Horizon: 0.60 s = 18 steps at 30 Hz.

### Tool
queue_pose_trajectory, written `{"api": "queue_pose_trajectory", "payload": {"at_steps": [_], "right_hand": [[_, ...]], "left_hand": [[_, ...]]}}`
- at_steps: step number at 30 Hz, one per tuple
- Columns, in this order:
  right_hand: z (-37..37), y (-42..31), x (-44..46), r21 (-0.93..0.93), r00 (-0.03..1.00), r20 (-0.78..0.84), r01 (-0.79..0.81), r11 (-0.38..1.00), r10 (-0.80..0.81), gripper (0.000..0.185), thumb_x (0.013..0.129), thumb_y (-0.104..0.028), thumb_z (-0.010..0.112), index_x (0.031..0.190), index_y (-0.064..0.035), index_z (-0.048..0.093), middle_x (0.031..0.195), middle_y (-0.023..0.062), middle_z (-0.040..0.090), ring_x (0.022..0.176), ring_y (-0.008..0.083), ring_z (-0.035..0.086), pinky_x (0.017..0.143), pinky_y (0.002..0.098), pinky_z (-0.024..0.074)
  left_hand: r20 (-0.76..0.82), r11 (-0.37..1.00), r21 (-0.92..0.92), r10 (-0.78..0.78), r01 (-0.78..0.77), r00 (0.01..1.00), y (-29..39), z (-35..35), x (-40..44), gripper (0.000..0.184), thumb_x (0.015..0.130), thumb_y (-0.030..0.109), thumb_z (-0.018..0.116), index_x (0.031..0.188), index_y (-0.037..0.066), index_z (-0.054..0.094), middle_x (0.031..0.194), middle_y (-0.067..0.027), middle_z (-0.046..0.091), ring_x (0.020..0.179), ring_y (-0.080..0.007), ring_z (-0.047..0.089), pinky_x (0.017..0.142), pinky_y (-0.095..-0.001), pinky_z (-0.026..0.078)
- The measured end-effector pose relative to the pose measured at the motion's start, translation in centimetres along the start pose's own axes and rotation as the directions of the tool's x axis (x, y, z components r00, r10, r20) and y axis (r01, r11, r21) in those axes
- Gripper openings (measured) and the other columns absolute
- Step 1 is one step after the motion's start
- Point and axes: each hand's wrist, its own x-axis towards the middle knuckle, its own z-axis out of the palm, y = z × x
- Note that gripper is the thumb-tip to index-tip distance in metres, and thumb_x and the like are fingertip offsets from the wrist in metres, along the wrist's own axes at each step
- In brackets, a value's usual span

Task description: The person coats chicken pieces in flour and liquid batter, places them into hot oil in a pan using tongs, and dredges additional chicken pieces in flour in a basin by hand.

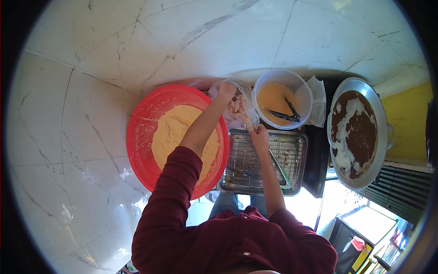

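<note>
A clear plastic bag (248, 102) with pale pink pieces of raw meat (237, 106) lies between the red basin and the bucket. My left hand (226, 90) reaches across the basin to the bag's far edge and is closed on the plastic; its fingertips are hidden. At the near side of the bag, my right hand (260, 135) pinches a pale strip of raw meat (248, 122). Below that hand is a metal tray with a wire rack (242, 150). Tongs with green edging (280, 170) rest across the rack, partly behind my right forearm.
To the left, the large red basin (139, 137) holds pale yellow flour. A clear bucket (306, 98) of orange-brown liquid has black-handled tongs (289, 114) in it. On the right, a wide metal pan (335, 157) contains brown oil with whitish foam. A tiled wall (182, 41) stands behind.
</note>
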Motion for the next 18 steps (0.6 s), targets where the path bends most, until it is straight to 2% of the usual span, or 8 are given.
{"api": "queue_pose_trajectory", "payload": {"at_steps": [2, 8, 11, 13, 17, 18], "right_hand": [[0.0, -0.1, -0.1, -0.018, 1.000, -0.009, 0.012, 1.000, -0.013, 0.031, 0.071, -0.022, 0.067, 0.077, 0.0046, 0.052, 0.065, 0.0117, 0.056, 0.059, 0.0205, 0.052, 0.059, 0.0314, 0.0424], [0.1, 0.9, 0.4, 0.030, 1.000, -0.007, 0.001, 1.000, -0.001, 0.030, 0.071, -0.020, 0.067, 0.075, 0.0045, 0.051, 0.065, 0.0110, 0.055, 0.058, 0.0178, 0.050, 0.057, 0.0301, 0.0416], [-0.4, 0.0, 0.1, 0.030, 1.000, -0.016, -0.001, 1.000, 0.001, 0.029, 0.072, -0.020, 0.067, 0.075, 0.0043, 0.051, 0.064, 0.0107, 0.055, 0.058, 0.0171, 0.049, 0.057, 0.0301, 0.0414], [-0.5, -0.3, 0.0, 0.026, 1.000, -0.008, -0.009, 1.000, 0.009, 0.029, 0.072, -0.020, 0.067, 0.076, 0.0044, 0.051, 0.065, 0.0108, 0.055, 0.058, 0.0169, 0.050, 0.057, 0.0299, 0.0415], [0.5, 1.9, 0.9, 0.083, 1.000, -0.009, 0.029, 0.996, -0.028, 0.029, 0.072, -0.020, 0.066, 0.077, 0.0049, 0.052, 0.066, 0.0114, 0.056, 0.059, 0.0170, 0.051, 0.058, 0.0294, 0.0418], [0.5, 1.9, 0.9, 0.083, 1.000, -0.006, 0.030, 0.996, -0.030, 0.029, 0.072, -0.020, 0.066, 0.077, 0.0049, 0.052, 0.066, 0.0114, 0.056, 0.059, 0.0170, 0.051, 0.058, 0.0294, 0.0418]], "left_hand": [[-0.001, 1.000, -0.014, -0.008, 0.008, 1.000, 0.2, -0.2, -0.1, 0.015, 0.072, 0.012, 0.053, 0.076, 0.009, 0.068, 0.077, -0.0097, 0.065, 0.073, -0.0230, 0.064, 0.060, -0.0369, 0.050], [-0.184, 0.992, -0.121, -0.001, -0.022, 0.983, 1.0, 2.8, 1.7, 0.019, 0.076, 0.014, 0.051, 0.084, 0.009, 0.067, 0.089, -0.0106, 0.065, 0.080, -0.0229, 0.063, 0.067, -0.0358, 0.050], [-0.191, 0.991, -0.125, -0.075, 0.052, 0.979, 1.3, 2.4, 1.9, 0.021, 0.078, 0.016, 0.049, 0.088, 0.009, 0.066, 0.096, -0.0094, 0.064, 0.086, -0.0213, 0.062, 0.072, -0.0343, 0.049], [-0.030, 0.996, -0.044, -0.080, 0.078, 0.996, 1.6, 1.3, 1.1, 0.021, 0.079, 0.017, 0.049, 0.089, 0.010, 0.066, 0.097, -0.0094, 0.063, 0.089, -0.0216, 0.061, 0.073, -0.0361, 0.049], [-0.089, 0.996, -0.002, -0.091, 0.091, 0.992, 1.0, 2.4, 0.5, 0.020, 0.078, 0.016, 0.050, 0.088, 0.011, 0.067, 0.095, -0.0104, 0.064, 0.087, -0.0223, 0.062, 0.071, -0.0363, 0.049], [0.040, 1.000, 0.003, -0.022, 0.022, 0.999, 0.7, 1.5, 0.2, 0.020, 0.077, 0.016, 0.051, 0.086, 0.011, 0.067, 0.093, -0.0112, 0.064, 0.085, -0.0227, 0.063, 0.070, -0.0360, 0.050]]}}
